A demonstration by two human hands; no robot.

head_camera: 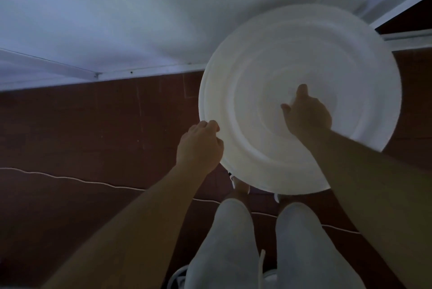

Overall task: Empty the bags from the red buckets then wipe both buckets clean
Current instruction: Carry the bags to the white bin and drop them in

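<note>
No red bucket or bag shows in this dim head view. A large white round thing (304,59) with concentric rings, a lid or a basin, is tilted up in front of me over the floor. My left hand (198,146) grips its left rim, fingers curled over the edge. My right hand (306,113) lies against its middle. One finger and the thumb stick out, and the back of the hand hides the other fingers. I cannot tell whether that hand holds anything.
A white wall (117,20) meets the dark red-brown tiled floor (81,129) along a white skirting. A thin white cable (70,177) runs across the floor. My legs in light trousers (233,242) are below the disc.
</note>
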